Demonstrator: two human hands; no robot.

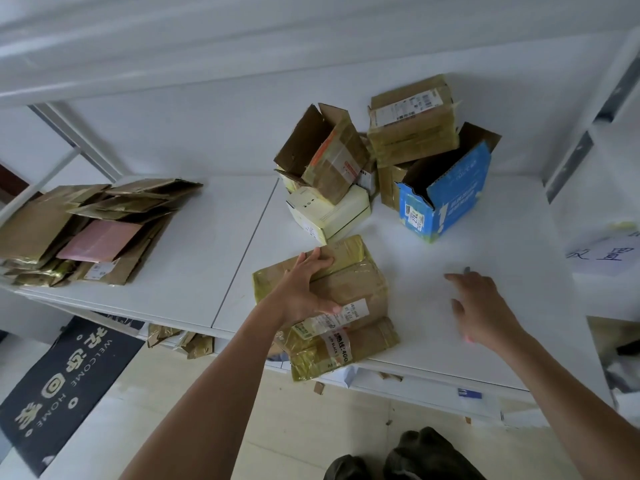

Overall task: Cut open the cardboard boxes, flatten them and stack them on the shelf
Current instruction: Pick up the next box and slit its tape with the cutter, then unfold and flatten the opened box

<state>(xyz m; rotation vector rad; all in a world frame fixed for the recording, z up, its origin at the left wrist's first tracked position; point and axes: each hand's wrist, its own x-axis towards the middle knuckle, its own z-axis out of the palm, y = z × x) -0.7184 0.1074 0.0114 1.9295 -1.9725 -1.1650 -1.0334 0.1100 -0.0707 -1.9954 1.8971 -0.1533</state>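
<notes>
A flattened brown cardboard box (360, 289) wrapped in yellowish tape lies at the front edge of the white shelf (207, 258), hanging partly over it. My left hand (304, 289) presses flat on it, fingers spread over its top and thumb near a white label. My right hand (481, 306) hovers open over the bare shelf to the right, holding nothing. A small grey object (467, 270) shows just past its fingertips; I cannot tell what it is. A stack of flattened boxes (90, 233) lies at the left end of the shelf.
Uncut boxes cluster at the back: an open brown box (329, 154) on a pale yellow box (332, 213), a taped brown box (412, 123), an open blue box (446, 195). A paper with writing (606, 254) lies right. Cardboard scraps and a dark doormat (59, 386) are on the floor.
</notes>
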